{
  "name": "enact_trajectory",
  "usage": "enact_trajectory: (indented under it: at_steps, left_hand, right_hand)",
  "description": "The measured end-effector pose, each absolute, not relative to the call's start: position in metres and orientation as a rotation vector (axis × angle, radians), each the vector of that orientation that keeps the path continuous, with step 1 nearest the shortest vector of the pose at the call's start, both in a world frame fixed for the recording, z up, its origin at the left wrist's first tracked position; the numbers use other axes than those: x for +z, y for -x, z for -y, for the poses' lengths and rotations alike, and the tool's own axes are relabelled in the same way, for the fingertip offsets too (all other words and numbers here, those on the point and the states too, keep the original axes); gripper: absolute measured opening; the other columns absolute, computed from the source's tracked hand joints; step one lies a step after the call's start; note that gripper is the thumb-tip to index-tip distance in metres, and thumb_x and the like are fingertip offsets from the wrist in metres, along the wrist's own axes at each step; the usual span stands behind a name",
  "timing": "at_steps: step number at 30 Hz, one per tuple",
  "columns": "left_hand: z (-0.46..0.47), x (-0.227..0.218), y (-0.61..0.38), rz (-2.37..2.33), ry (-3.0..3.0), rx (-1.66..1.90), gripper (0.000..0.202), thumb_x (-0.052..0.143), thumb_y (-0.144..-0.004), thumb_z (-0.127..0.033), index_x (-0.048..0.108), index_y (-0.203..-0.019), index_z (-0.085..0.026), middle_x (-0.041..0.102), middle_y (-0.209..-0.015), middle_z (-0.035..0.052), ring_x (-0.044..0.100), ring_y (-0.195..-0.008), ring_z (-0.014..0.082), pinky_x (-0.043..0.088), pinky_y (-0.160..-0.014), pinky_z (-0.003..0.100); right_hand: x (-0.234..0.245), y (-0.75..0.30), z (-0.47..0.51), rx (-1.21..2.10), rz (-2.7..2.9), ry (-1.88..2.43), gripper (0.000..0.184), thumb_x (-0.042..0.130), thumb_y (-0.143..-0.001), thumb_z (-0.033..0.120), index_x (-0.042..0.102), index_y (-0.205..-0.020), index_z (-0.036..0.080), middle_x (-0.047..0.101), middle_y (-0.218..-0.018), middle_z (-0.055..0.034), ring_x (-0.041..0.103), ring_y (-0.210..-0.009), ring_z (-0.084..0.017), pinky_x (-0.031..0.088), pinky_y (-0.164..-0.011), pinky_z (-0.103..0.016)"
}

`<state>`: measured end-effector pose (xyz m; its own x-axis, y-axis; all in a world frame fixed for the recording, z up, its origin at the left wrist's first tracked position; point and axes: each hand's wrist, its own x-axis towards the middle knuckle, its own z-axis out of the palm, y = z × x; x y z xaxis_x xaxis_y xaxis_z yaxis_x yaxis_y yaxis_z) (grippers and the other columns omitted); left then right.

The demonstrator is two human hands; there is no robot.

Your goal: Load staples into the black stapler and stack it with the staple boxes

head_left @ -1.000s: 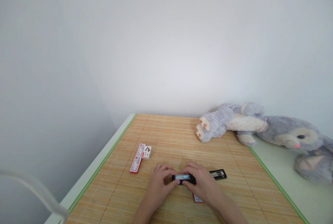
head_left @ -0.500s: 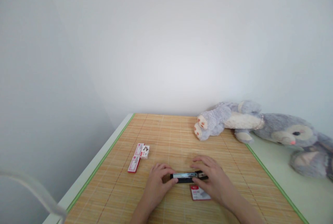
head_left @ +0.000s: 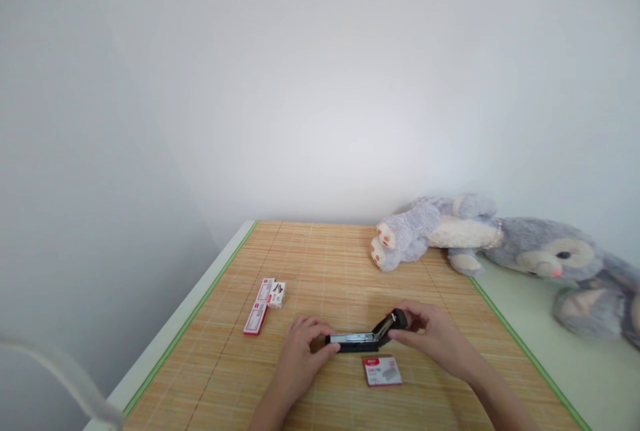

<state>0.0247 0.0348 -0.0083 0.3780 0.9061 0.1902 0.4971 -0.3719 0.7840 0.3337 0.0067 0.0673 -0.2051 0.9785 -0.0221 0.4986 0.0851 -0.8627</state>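
A black stapler [head_left: 361,339] lies on the bamboo mat [head_left: 325,264] with its metal staple channel showing. My left hand [head_left: 301,355] pinches its left end and holds it down. My right hand [head_left: 431,337] grips the stapler's black top arm at the right end, which is tilted up and folding over the channel. Just in front of the stapler lies a small red and white staple box [head_left: 383,371].
More small red and white staple boxes [head_left: 265,297] lie at the mat's left. A grey plush rabbit [head_left: 500,245] sprawls at the back right, partly on the pale green table. Walls close in behind and at the left. A pale curved bar [head_left: 60,371] crosses the lower left.
The stapler's top arm lay flat, opened out to the right; my right hand has swung it up and over towards the channel. The staple box under my right hand has come into view.
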Motion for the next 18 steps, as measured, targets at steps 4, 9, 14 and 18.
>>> enact_trajectory:
  at_steps: [4, 9, 14, 18]
  left_hand:
    - [-0.035, -0.009, -0.024, -1.203, -2.016, 0.830, 0.018, 0.076, -0.085, -0.044, 0.078, -0.098, -0.032, 0.074, -0.103, 0.0024, 0.061, -0.103, 0.0263, 0.042, -0.094, 0.040]
    - [-0.035, -0.010, -0.023, -1.201, -2.031, 0.837, 0.017, 0.078, -0.084, -0.045, 0.078, -0.094, -0.032, 0.074, -0.099, 0.0017, 0.061, -0.101, 0.0257, 0.041, -0.091, 0.039]
    - [-0.035, -0.012, -0.024, -1.217, -2.037, 0.850, 0.015, 0.076, -0.085, -0.044, 0.076, -0.087, -0.029, 0.073, -0.094, 0.0018, 0.061, -0.097, 0.0251, 0.042, -0.088, 0.037]
    - [-0.035, -0.015, -0.025, -1.258, -2.019, 0.877, 0.014, 0.078, -0.082, -0.038, 0.073, -0.089, -0.027, 0.071, -0.093, 0.0020, 0.061, -0.097, 0.0255, 0.043, -0.088, 0.038]
  right_hand:
    - [0.075, -0.297, -0.016, 0.924, 1.877, 1.395, 0.023, 0.077, -0.082, 0.041, 0.067, -0.075, 0.021, 0.058, -0.069, 0.0047, 0.051, -0.065, -0.013, 0.038, -0.059, -0.025]
    - [0.066, -0.258, -0.027, 0.755, 2.095, 1.395, 0.014, 0.080, -0.079, 0.029, 0.069, -0.077, 0.022, 0.060, -0.072, 0.0046, 0.053, -0.067, -0.013, 0.035, -0.060, -0.024]
    - [0.052, -0.237, -0.029, 0.715, 2.167, 1.414, 0.019, 0.085, -0.072, 0.024, 0.066, -0.073, 0.021, 0.061, -0.076, 0.0039, 0.055, -0.072, -0.015, 0.035, -0.063, -0.024]
    - [0.048, -0.234, -0.028, 0.722, 2.206, 1.421, 0.014, 0.081, -0.075, 0.021, 0.068, -0.078, 0.022, 0.062, -0.083, 0.0024, 0.058, -0.078, -0.016, 0.038, -0.068, -0.025]
